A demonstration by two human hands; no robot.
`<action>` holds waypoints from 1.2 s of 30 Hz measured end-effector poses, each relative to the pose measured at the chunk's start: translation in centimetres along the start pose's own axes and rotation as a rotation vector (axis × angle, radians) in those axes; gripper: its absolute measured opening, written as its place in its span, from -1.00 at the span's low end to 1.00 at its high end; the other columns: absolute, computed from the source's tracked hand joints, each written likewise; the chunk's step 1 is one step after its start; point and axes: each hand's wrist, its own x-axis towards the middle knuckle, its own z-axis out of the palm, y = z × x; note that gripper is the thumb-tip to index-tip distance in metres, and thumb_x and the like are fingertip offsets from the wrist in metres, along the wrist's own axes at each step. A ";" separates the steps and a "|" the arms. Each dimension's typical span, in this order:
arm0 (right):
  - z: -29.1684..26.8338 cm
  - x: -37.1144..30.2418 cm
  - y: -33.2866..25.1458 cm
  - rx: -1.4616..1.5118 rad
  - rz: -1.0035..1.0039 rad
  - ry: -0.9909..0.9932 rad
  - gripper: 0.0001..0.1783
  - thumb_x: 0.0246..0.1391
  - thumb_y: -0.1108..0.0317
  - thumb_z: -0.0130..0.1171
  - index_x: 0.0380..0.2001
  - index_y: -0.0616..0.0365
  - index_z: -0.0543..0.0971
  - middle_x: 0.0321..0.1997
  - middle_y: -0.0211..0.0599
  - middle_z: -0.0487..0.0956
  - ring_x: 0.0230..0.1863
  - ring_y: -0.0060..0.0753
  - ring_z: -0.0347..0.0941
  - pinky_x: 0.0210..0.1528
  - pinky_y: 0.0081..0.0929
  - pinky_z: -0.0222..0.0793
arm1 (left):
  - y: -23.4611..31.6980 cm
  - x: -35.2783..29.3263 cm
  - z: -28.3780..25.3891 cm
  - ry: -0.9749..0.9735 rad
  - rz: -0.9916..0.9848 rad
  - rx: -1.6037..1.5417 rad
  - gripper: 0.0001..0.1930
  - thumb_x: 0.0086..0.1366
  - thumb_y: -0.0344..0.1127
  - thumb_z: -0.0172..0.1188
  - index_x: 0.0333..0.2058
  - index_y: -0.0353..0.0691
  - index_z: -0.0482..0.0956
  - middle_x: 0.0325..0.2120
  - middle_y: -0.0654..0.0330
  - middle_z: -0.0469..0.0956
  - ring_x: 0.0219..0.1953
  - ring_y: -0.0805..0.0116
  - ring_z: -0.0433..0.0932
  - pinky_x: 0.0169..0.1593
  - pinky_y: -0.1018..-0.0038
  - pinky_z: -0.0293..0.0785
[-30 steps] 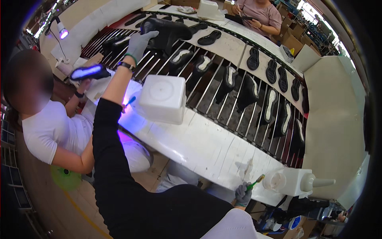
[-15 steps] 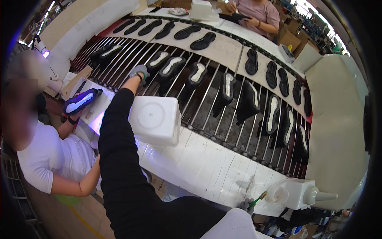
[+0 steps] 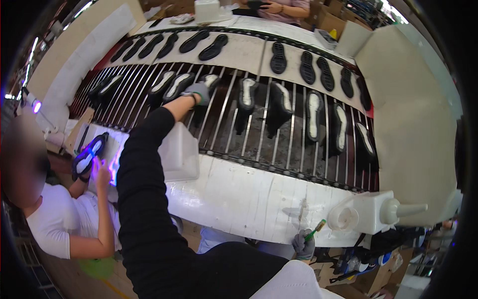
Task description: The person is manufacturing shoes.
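Note:
My left hand (image 3: 200, 92), in a grey glove, reaches over the slatted conveyor and closes on a black shoe upper (image 3: 211, 79) with a white bottom. The hand covers the upper's near part, and some fingers are hidden. To its left lie two similar shoe uppers (image 3: 178, 86), bottoms up; several more, including one shoe upper (image 3: 247, 94), lie to the right. My right hand (image 3: 302, 244), also gloved in grey, holds a green-handled brush (image 3: 314, 230) over the table's near edge, bristles upward. Beside it stands a white plastic container (image 3: 366, 212) with a round opening and a spout.
Black soles (image 3: 214, 47) lie along the pale board behind the metal rods (image 3: 229, 117). A white plastic jug (image 3: 179, 152) stands by my left forearm on the white table (image 3: 239, 199). At left, a co-worker (image 3: 64, 214) handles another shoe upper; another person (image 3: 284, 9) works across the conveyor.
My left hand has moved right along the conveyor, past two uppers, onto the third. The view has shifted right. My right hand still holds the brush. The left co-worker's other hand has reached their upper.

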 end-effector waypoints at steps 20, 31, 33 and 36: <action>8.4 -3.2 -14.7 -1.207 -0.282 0.717 -0.72 0.02 0.28 0.27 -0.23 0.24 0.68 -0.57 -0.51 0.52 -0.54 -0.69 0.34 -0.49 -0.65 0.22 | 7.3 -36.2 -11.8 0.571 0.317 -0.893 -0.40 0.07 -0.39 0.35 0.10 -0.37 0.37 -0.06 0.05 0.51 -0.08 0.29 0.52 0.04 0.43 0.47; 4.2 -3.9 -15.6 -2.265 -0.225 0.881 -0.80 0.00 0.20 0.20 -0.44 0.10 0.61 -0.41 -0.15 0.61 -0.30 0.01 0.54 -0.26 -0.11 0.42 | 20.8 -45.8 8.0 0.435 0.960 -0.395 -0.63 -0.03 -0.27 0.42 -0.19 -0.04 0.60 -0.08 0.16 0.47 -0.01 0.11 0.41 0.13 0.22 0.27; 3.8 -3.3 -15.5 -2.402 -0.182 0.919 -0.79 0.01 0.19 0.18 -0.43 0.09 0.60 -0.42 -0.15 0.61 -0.30 0.00 0.55 -0.26 -0.09 0.43 | 21.0 -44.2 9.2 0.363 0.977 -0.497 -0.63 0.00 -0.23 0.40 -0.16 -0.06 0.61 -0.05 0.15 0.47 0.03 0.10 0.39 0.15 0.22 0.26; 3.7 -2.8 -15.9 -2.435 -0.075 0.885 -0.74 -0.02 0.16 0.20 -0.40 0.13 0.65 -0.39 -0.15 0.63 -0.30 -0.01 0.55 -0.28 -0.15 0.41 | 21.8 -41.3 9.1 0.327 0.454 -0.667 -0.49 0.09 -0.02 0.35 -0.08 -0.25 0.56 -0.09 -0.04 0.52 -0.03 0.05 0.48 0.05 0.24 0.37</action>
